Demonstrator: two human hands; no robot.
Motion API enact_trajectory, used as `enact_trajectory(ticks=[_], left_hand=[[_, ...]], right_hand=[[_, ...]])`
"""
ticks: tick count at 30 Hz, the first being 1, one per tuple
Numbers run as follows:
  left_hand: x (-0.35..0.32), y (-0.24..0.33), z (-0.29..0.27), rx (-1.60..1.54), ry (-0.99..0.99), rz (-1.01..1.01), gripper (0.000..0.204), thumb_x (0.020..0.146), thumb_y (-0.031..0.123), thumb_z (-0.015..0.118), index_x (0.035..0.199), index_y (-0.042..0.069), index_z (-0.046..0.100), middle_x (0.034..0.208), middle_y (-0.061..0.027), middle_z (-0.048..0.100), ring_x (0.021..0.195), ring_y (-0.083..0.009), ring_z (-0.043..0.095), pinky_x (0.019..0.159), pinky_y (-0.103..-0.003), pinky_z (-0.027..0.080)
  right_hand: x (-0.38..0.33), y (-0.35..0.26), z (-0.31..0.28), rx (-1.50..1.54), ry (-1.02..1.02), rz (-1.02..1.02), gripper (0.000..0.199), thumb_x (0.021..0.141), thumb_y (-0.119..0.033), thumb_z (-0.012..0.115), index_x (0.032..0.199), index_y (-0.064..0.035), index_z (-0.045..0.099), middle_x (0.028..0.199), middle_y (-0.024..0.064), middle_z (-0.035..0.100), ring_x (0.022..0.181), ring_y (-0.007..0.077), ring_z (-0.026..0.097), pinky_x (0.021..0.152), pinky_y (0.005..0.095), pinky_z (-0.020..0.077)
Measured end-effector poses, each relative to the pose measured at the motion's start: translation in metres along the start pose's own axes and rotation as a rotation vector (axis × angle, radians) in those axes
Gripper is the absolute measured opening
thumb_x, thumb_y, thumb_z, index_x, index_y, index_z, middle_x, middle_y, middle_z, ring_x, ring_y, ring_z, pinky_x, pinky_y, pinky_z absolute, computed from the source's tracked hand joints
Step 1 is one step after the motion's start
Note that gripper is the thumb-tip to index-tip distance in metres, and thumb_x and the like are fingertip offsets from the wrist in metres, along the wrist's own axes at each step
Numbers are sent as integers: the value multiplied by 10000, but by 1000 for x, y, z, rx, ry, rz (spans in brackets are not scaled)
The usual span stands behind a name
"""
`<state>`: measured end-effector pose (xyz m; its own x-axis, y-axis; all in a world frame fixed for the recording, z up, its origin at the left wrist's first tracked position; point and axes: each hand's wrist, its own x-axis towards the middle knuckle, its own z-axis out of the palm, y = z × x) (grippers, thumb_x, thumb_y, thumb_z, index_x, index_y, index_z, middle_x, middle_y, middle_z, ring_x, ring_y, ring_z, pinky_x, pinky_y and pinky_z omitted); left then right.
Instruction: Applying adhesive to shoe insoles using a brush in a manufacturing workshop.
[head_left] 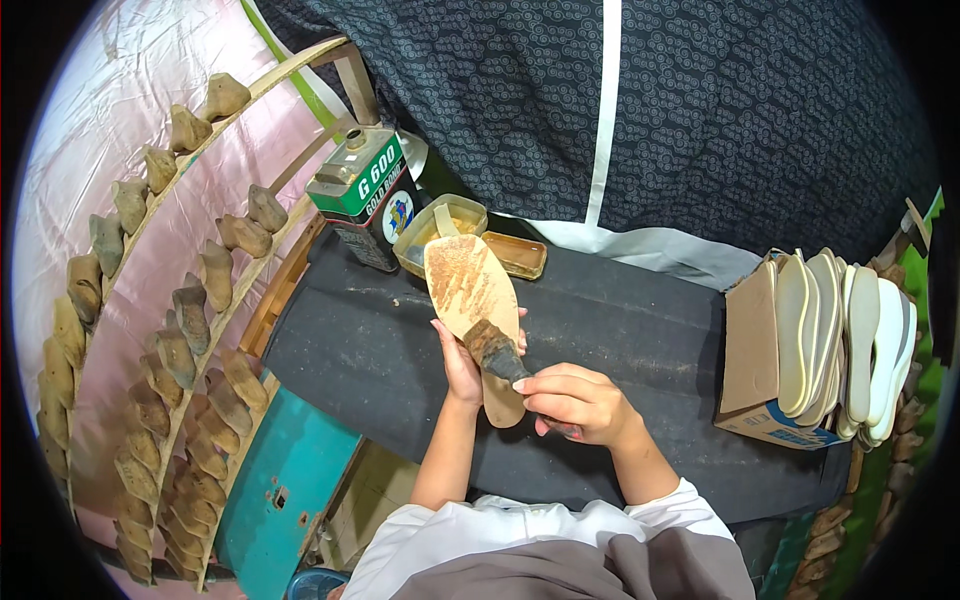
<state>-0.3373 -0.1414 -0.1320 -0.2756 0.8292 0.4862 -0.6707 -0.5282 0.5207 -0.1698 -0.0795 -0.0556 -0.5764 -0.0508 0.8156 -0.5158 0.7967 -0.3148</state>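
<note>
My left hand holds a tan shoe sole over the black table, its fingers curled round the edges from underneath. The sole's wide end points away from me, and brown streaks mark its upper part. In my right hand is the narrow end of a dark, stained brush, gripped between thumb and fingers. The brush's wide end lies against the middle of the sole. Just past the sole stands an open, yellowish plastic tub with something pale sticking up in it.
A green and black metal can stands behind the tub, beside a shallow amber tray. At right, a cardboard box holds several pale soles. Wooden shoe lasts line racks at left, above a teal cabinet. The tabletop is black.
</note>
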Motion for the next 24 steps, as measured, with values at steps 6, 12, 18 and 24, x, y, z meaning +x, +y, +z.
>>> enact_trajectory(ticks=[6, 12, 18, 24], left_hand=[[2, -8, 24, 167, 471, 52, 762, 872, 644, 114, 1315, 64, 332, 1175, -147, 511, 978, -300, 555, 860, -431, 451], [0, -3, 12, 87, 184, 16, 807, 857, 662, 82, 1264, 34, 385, 1104, -177, 556, 904, -237, 579, 672, -341, 520], [8, -6, 43, 178, 621, 68, 808, 852, 671, 92, 1246, 36, 398, 1116, -159, 548, 833, -233, 590, 652, -342, 515], [-1, -11, 25, 202, 226, -85, 851, 834, 689, 52, 1254, 32, 391, 1066, -186, 566, 771, -219, 592, 692, -335, 499]], right_hand=[[-4, 14, -3, -121, 211, 13, 333, 569, 55, 696, 881, 0, 592, 979, 129, 608, 760, 273, 609, 645, 320, 517], [-3, 0, -6, 51, -41, 7, 364, 525, 42, 688, 873, -2, 594, 979, 132, 607, 754, 272, 609, 626, 325, 514], [-3, 8, -7, -143, 132, -44, 301, 555, 19, 677, 844, 3, 593, 979, 144, 604, 753, 273, 607, 620, 310, 517], [-2, 2, -7, -4, 74, -59, 246, 605, 4, 667, 843, -3, 603, 989, 143, 608, 753, 256, 612, 606, 296, 520]])
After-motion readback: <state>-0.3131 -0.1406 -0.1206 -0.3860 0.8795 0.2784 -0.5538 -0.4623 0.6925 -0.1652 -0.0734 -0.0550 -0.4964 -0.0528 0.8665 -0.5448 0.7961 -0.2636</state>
